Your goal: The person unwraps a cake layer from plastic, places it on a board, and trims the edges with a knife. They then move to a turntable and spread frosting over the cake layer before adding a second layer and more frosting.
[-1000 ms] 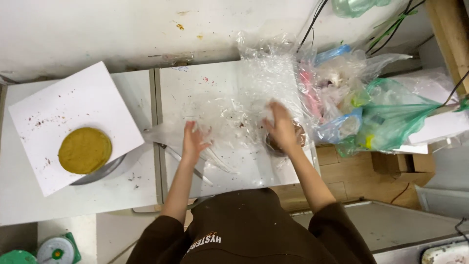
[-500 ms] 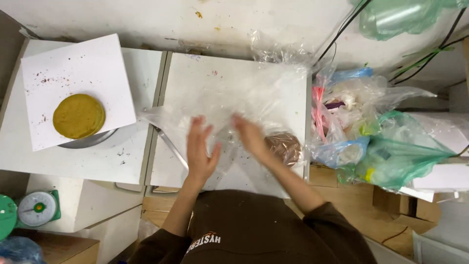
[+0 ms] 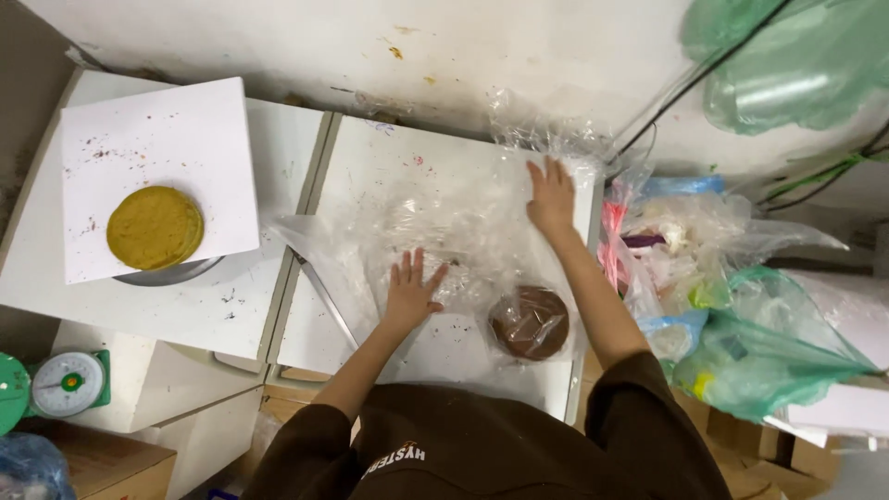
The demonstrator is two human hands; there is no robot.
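Note:
A sheet of clear plastic film (image 3: 454,227) lies crumpled over a white table top (image 3: 370,167). My left hand (image 3: 411,289) presses flat on the film near the front, fingers spread. My right hand (image 3: 552,196) lies flat on the film's far right corner, fingers spread. A round brown disc (image 3: 530,322) wrapped in clear plastic sits on the table between my arms, near the front right.
To the left, a yellow-green disc (image 3: 155,227) rests on a white square board (image 3: 157,176) over a metal dish. A green kitchen scale (image 3: 60,381) stands at the lower left. Plastic bags (image 3: 741,324) pile up on the right. A dark cable (image 3: 704,83) runs along the wall.
My right hand has reached from the middle of the film to its far right corner. My left hand has stayed low on the film. The view has shifted a little.

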